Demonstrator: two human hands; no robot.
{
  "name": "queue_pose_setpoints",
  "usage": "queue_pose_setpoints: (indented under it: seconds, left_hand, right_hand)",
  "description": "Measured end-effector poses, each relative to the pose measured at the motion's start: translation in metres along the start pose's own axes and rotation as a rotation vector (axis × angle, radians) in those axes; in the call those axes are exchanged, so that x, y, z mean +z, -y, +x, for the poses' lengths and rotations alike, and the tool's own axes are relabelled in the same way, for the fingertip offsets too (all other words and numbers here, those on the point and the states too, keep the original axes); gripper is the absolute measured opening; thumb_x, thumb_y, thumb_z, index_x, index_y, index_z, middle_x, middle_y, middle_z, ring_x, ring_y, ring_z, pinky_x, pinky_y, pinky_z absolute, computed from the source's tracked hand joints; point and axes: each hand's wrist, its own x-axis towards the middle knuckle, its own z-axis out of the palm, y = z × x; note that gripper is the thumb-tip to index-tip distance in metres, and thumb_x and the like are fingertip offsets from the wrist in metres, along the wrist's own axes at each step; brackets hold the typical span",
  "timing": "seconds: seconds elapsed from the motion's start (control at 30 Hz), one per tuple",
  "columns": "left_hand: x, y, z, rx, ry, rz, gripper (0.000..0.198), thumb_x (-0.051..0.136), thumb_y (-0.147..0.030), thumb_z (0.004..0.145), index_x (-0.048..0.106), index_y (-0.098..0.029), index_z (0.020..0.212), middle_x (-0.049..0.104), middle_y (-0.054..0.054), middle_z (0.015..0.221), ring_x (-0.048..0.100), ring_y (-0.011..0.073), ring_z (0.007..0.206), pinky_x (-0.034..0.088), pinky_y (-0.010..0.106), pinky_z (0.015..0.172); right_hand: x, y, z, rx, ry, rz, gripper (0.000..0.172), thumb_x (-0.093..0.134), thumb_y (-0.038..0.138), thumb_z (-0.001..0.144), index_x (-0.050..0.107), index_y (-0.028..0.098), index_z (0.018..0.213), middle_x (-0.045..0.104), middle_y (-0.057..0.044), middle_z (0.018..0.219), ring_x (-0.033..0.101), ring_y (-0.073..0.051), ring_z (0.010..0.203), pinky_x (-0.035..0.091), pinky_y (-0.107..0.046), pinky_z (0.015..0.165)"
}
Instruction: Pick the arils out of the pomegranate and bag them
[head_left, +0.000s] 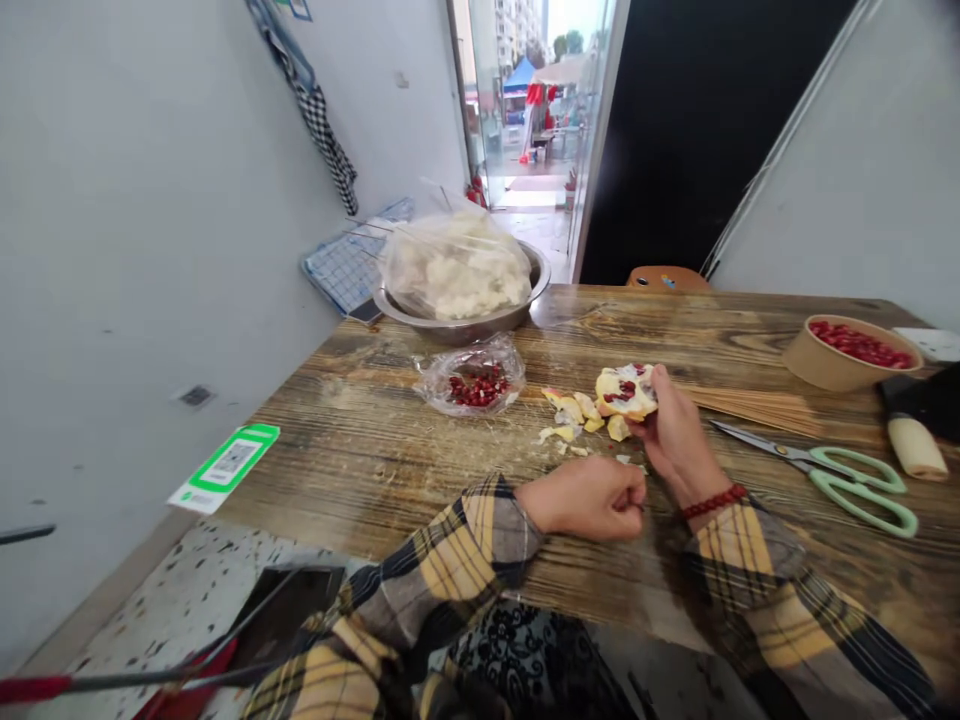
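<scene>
A piece of pomegranate (pixel 627 391) with pale pith and a few red seeds is gripped in my right hand (pixel 675 435), held just over the table. My left hand (pixel 589 498) is curled into a fist near the table's front, left of the right wrist; what its fingers hold, if anything, is hidden. Torn yellowish peel scraps (pixel 570 410) lie beside the pomegranate piece. Farther left, a clear plastic bag (pixel 431 385) sits open with loose red pomegranate seeds (pixel 480 388) inside.
At the back stands a metal basin (pixel 465 328) holding a bag of whitish stuff (pixel 457 265). On the right lie green-handled scissors (pixel 817 465) and thin wooden skewers (pixel 750 405). A paper bowl (pixel 814 360) of red fruit stands at the far right. A QR card (pixel 229 462) is at the left edge.
</scene>
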Motion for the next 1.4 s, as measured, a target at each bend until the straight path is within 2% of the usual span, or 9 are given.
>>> queue_pose_setpoints:
  seconds: [0.13, 0.27, 0.37, 0.5, 0.7, 0.87, 1.03, 1.23, 1.4]
  left_hand:
    - [-0.036, 0.009, -0.012, -0.035, -0.277, -0.235, 0.010, 0.048, -0.010, 0.070, 0.055, -0.016, 0.074, 0.056, -0.001, 0.068, 0.047, 0.0097, 0.060, 0.037, 0.020, 0.057]
    - [-0.097, 0.020, -0.037, -0.156, -0.549, -0.038, 0.008, 0.050, -0.015, 0.070, 0.057, -0.016, 0.074, 0.055, -0.001, 0.066, 0.044, 0.0103, 0.058, 0.034, 0.021, 0.055]
    - [-0.133, 0.033, -0.049, -0.250, -0.563, 0.207, 0.007, 0.052, -0.016, 0.069, 0.059, -0.016, 0.070, 0.055, -0.001, 0.063, 0.044, 0.0115, 0.057, 0.035, 0.022, 0.056]
    - [-0.151, 0.047, -0.054, -0.312, -0.454, 0.397, 0.022, 0.052, -0.010, 0.067, 0.069, -0.017, 0.078, 0.067, 0.004, 0.077, 0.057, 0.0162, 0.071, 0.043, 0.026, 0.072]
    - [-0.147, 0.047, -0.060, -0.355, -0.437, 0.424, 0.037, 0.045, -0.008, 0.072, 0.072, -0.016, 0.097, 0.073, 0.008, 0.097, 0.065, 0.0185, 0.087, 0.046, 0.026, 0.081]
    - [-0.146, 0.041, -0.064, -0.384, -0.496, 0.423, 0.027, 0.048, -0.012, 0.074, 0.072, -0.016, 0.085, 0.073, 0.005, 0.080, 0.064, 0.0172, 0.075, 0.047, 0.025, 0.072]
    - [-0.126, 0.023, -0.048, -0.418, -0.690, -0.090, 0.023, 0.056, -0.032, 0.078, 0.064, -0.015, 0.091, 0.067, 0.002, 0.068, 0.058, 0.0123, 0.053, 0.045, 0.023, 0.051]
    - [-0.068, 0.015, -0.007, -0.336, -0.639, -0.666, 0.032, 0.059, -0.046, 0.079, 0.054, -0.016, 0.085, 0.055, -0.004, 0.062, 0.047, 0.0048, 0.042, 0.033, 0.015, 0.038]
    - [-0.043, 0.022, 0.017, -0.283, -0.558, -0.846, 0.040, 0.062, -0.052, 0.076, 0.052, -0.016, 0.088, 0.052, -0.006, 0.057, 0.048, 0.0054, 0.042, 0.036, 0.015, 0.037]
  right_hand:
    - [-0.001, 0.000, 0.001, -0.024, 0.009, 0.022, 0.043, 0.069, 0.059, 0.067, 0.057, 0.018, 0.073, 0.060, 0.003, 0.062, 0.047, -0.008, 0.044, 0.026, -0.017, 0.032]
    - [0.000, 0.000, 0.001, 0.005, 0.014, 0.073, 0.044, 0.072, 0.059, 0.064, 0.057, 0.018, 0.072, 0.058, 0.004, 0.059, 0.047, -0.008, 0.044, 0.027, -0.016, 0.031]
    - [0.000, 0.001, 0.000, 0.008, 0.020, 0.085, 0.046, 0.073, 0.060, 0.062, 0.056, 0.018, 0.069, 0.055, 0.005, 0.056, 0.045, -0.007, 0.043, 0.027, -0.016, 0.031]
    - [0.000, 0.004, -0.002, 0.005, 0.028, 0.092, 0.047, 0.073, 0.061, 0.060, 0.056, 0.018, 0.068, 0.056, 0.004, 0.056, 0.046, -0.008, 0.044, 0.026, -0.017, 0.031]
    - [0.001, 0.007, -0.005, 0.018, 0.055, 0.116, 0.047, 0.072, 0.062, 0.060, 0.056, 0.018, 0.069, 0.056, 0.005, 0.055, 0.046, -0.008, 0.044, 0.029, -0.018, 0.033]
    - [0.003, 0.008, -0.007, 0.029, 0.079, 0.098, 0.047, 0.071, 0.063, 0.061, 0.059, 0.019, 0.073, 0.058, 0.004, 0.056, 0.047, -0.009, 0.043, 0.028, -0.019, 0.033]
    - [0.007, 0.009, -0.010, 0.041, 0.200, 0.059, 0.049, 0.067, 0.064, 0.064, 0.061, 0.018, 0.076, 0.060, 0.002, 0.058, 0.046, -0.009, 0.043, 0.027, -0.019, 0.033]
    - [0.009, 0.003, -0.013, -0.033, 0.267, -0.051, 0.047, 0.061, 0.064, 0.072, 0.064, 0.019, 0.084, 0.058, 0.003, 0.058, 0.046, -0.010, 0.044, 0.026, -0.019, 0.034]
    - [0.004, -0.001, -0.005, -0.246, 0.194, -0.221, 0.045, 0.059, 0.058, 0.077, 0.065, 0.020, 0.101, 0.067, -0.002, 0.079, 0.058, -0.015, 0.064, 0.044, -0.024, 0.051]
